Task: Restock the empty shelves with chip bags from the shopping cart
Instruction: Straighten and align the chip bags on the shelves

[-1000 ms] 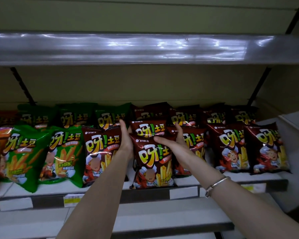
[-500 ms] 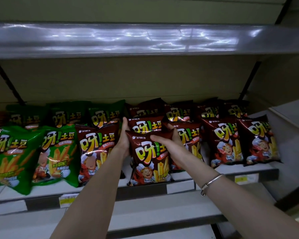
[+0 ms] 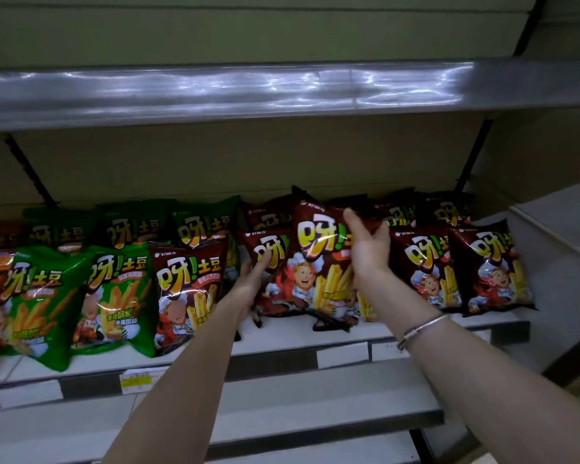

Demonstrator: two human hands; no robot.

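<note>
The right hand (image 3: 365, 259) is grasping the upper right corner of a dark red chip bag (image 3: 312, 262), with its fingers curling over the top edge. The bag is standing on the shelf (image 3: 282, 339) between the two hands. The left hand (image 3: 250, 286) is laying its fingers against the front of a second red bag (image 3: 270, 244) just behind. Whether it is clasping that bag cannot be told.

A bare strip of shelf is running in front of the held bag to the front edge. Above the hands, a tall gap is opening under the upper shelf (image 3: 282, 92). A neighbouring red bag (image 3: 188, 289) is crowding just left of the left hand, with green bags (image 3: 114, 296) beyond it. Two more red bags (image 3: 426, 272) are standing close beside the right hand.
</note>
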